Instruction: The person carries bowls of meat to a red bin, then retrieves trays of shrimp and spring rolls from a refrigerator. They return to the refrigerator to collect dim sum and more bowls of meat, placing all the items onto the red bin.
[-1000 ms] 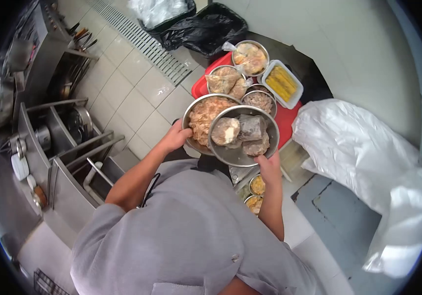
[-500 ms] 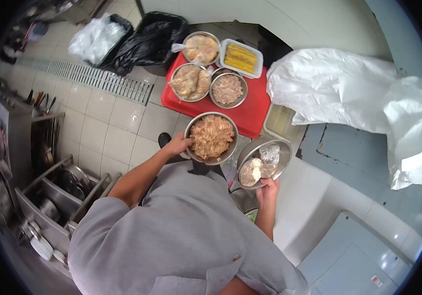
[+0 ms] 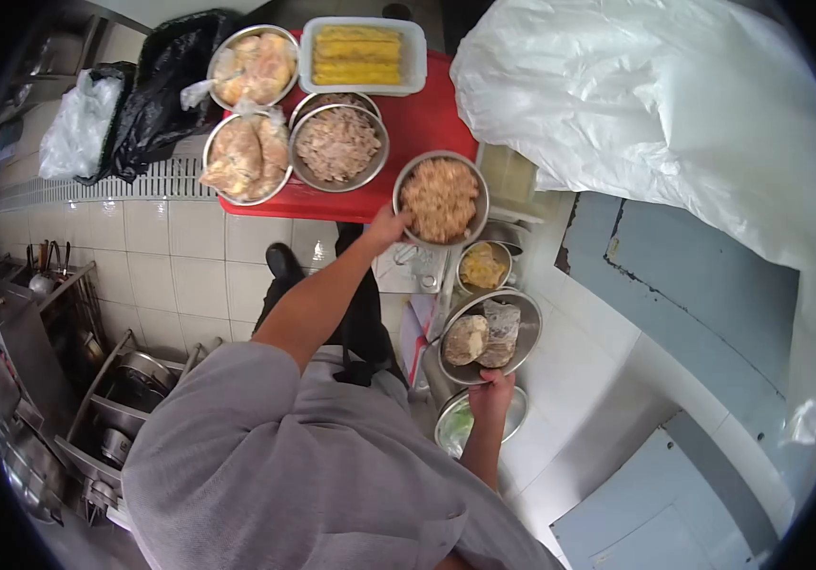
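My left hand (image 3: 390, 229) grips the rim of a steel bowl of orange-brown minced meat (image 3: 440, 198), held over the near right corner of the red table (image 3: 440, 106). My right hand (image 3: 492, 393) is closed on the rim of a wider steel bowl (image 3: 528, 332). Inside this bowl lie a pale brown lump (image 3: 466, 340) and a plastic-wrapped brown block (image 3: 502, 328). Between the two held bowls, lower down, stands a small bowl of yellow food (image 3: 484, 266). Below my right hand, partly hidden by it, is a bowl with something green (image 3: 455, 426).
On the red table stand a bowl of minced meat (image 3: 337, 144), two bowls of bagged meat (image 3: 248, 155), and a white tub of yellow pieces (image 3: 358, 55). White plastic sheeting (image 3: 645, 104) bulges at right. Black bin bags (image 3: 168, 90) stand left, beside a floor drain (image 3: 170, 179).
My left hand has moved the minced meat bowl up and right toward the table. My right hand's bowl is slightly lower and further left. The view has shifted, uncovering the yellow-food bowl.
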A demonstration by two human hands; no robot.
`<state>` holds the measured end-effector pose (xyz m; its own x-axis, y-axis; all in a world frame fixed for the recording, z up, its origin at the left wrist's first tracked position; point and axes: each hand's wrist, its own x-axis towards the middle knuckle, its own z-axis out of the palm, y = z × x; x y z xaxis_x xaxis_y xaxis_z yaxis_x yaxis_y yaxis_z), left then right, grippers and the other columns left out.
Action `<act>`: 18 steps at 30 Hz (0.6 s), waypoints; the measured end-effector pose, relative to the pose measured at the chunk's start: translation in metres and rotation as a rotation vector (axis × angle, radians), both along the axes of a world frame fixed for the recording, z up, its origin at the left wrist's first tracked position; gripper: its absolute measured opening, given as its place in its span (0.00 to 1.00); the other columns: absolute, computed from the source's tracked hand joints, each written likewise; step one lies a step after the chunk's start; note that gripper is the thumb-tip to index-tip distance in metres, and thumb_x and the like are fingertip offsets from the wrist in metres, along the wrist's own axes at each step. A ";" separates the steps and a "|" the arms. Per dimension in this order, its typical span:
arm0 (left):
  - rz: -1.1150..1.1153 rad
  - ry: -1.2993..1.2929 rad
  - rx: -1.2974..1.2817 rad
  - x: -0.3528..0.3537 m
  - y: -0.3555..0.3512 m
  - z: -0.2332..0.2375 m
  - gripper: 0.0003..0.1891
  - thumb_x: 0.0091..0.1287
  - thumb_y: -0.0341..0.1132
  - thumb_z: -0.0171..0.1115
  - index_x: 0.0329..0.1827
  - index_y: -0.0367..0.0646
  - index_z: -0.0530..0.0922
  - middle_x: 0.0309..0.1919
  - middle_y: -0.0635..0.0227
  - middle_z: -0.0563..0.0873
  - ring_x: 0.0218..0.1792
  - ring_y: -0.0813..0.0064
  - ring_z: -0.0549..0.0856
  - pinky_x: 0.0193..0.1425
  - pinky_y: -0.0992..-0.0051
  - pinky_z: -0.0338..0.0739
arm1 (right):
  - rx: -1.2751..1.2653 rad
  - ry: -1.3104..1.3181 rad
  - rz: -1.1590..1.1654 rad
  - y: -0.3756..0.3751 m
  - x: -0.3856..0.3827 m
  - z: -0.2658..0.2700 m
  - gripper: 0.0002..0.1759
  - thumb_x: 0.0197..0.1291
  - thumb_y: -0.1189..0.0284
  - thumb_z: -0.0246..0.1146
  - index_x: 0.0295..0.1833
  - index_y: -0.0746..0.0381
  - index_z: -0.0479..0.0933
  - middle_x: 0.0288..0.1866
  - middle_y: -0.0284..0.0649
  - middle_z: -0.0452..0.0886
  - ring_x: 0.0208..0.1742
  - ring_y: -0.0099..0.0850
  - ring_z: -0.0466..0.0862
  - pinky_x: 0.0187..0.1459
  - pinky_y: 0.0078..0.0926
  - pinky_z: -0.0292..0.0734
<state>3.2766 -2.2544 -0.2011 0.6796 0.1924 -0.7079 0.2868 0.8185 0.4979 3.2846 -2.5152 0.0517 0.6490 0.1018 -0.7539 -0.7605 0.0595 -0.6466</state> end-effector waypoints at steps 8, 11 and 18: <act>0.390 0.077 0.038 0.063 0.029 -0.063 0.21 0.60 0.32 0.54 0.55 0.31 0.65 0.47 0.54 0.77 0.43 0.63 0.81 0.35 0.70 0.85 | -0.207 -0.019 0.123 -0.010 0.057 -0.045 0.30 0.39 0.85 0.53 0.56 0.63 0.67 0.50 0.39 0.74 0.52 0.33 0.74 0.52 0.30 0.71; 0.194 0.113 -0.010 0.061 0.048 -0.041 0.23 0.60 0.36 0.56 0.56 0.36 0.65 0.47 0.57 0.78 0.39 0.67 0.83 0.36 0.71 0.82 | -0.173 -0.054 0.162 0.034 0.077 -0.051 0.31 0.40 0.85 0.53 0.57 0.63 0.66 0.51 0.38 0.73 0.53 0.33 0.73 0.53 0.29 0.69; -0.262 0.216 0.105 -0.052 0.045 -0.021 0.31 0.59 0.38 0.57 0.64 0.36 0.61 0.36 0.59 0.82 0.26 0.72 0.84 0.28 0.75 0.79 | 0.070 -0.130 0.319 0.151 0.145 -0.124 0.27 0.42 0.87 0.51 0.54 0.63 0.66 0.50 0.41 0.73 0.55 0.36 0.72 0.57 0.36 0.66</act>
<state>3.2249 -2.2097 -0.2225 0.5521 0.1103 -0.8265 0.5885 0.6506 0.4800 3.4296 -2.3639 -0.0720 0.6663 0.3633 -0.6512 -0.6595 -0.1204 -0.7420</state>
